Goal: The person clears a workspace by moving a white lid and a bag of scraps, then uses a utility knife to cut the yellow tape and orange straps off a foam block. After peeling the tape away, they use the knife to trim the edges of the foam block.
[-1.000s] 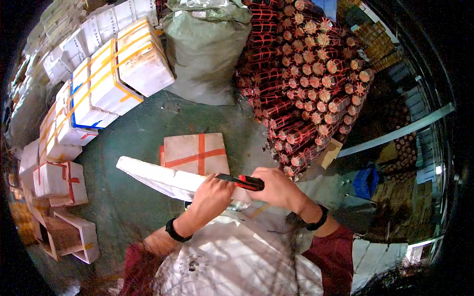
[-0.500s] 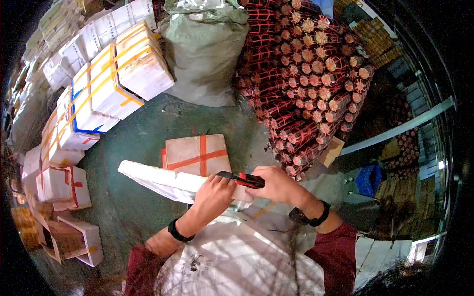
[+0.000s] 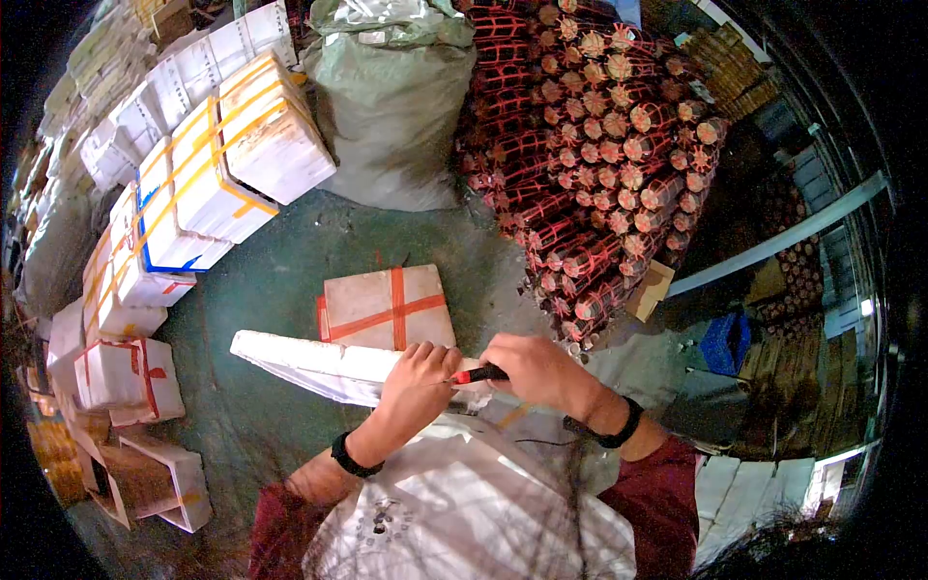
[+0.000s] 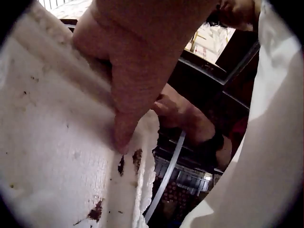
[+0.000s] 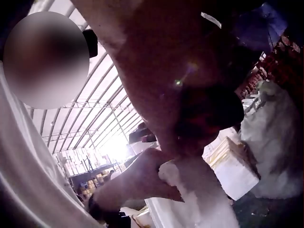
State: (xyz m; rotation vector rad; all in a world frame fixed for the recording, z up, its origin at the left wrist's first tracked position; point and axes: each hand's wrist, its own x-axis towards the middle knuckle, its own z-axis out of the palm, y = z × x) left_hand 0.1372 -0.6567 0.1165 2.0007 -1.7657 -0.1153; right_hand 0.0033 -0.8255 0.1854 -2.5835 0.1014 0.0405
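Observation:
A white foam lid with a rough, broken edge is held level in front of the body. My left hand grips its near edge at the right end, and in the left wrist view the thumb presses on the stained inner face. My right hand holds a red-and-black utility knife just right of the left fingers, close over the lid's right end. In the right wrist view the right hand is dark, and the knife is hidden there.
A foam box with red tape lies on the floor ahead. Taped foam boxes line the left side. A large full sack stands at the back, beside a tall stack of red-netted bundles on the right.
The knife has turned: its black end lay across the left fingers, and now its red part points down and left beside them. The left hand keeps its grip on the lid.

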